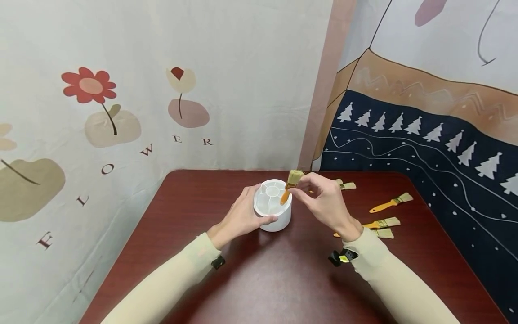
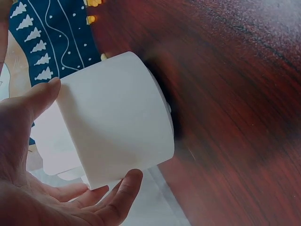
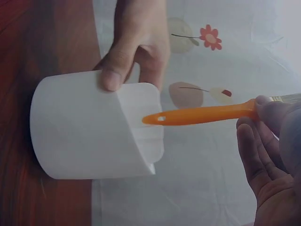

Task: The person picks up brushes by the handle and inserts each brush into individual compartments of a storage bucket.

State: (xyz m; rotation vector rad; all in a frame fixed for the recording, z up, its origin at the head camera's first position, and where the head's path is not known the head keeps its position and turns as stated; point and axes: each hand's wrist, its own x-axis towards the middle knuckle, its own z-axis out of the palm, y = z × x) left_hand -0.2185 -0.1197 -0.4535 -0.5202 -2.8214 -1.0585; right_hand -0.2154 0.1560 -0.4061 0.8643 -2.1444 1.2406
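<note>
On the dark red worktop (image 1: 279, 274), near its far edge and about midway between the side edges, we find a white divided brush holder (image 1: 275, 222). The left hand (image 1: 244, 211) curls round it, thumb on one side and fingers on the other; the palm covers part of its wall. The right hand (image 1: 325, 198) pinches an orange-handled paintbrush (image 1: 290, 185) near its ferrule, bristles up, handle tip over the holder. We cannot tell whether the tip is below the rim. In the right wrist view the bristles are cut off.

Near the right edge we see a single paintbrush (image 1: 390, 203). Nearer us, a pair of paintbrushes (image 1: 382, 223) lies partly hidden by the right wrist. Toward the far right corner, the right hand hides most of some further brushes (image 1: 348, 185), so we cannot count them.
</note>
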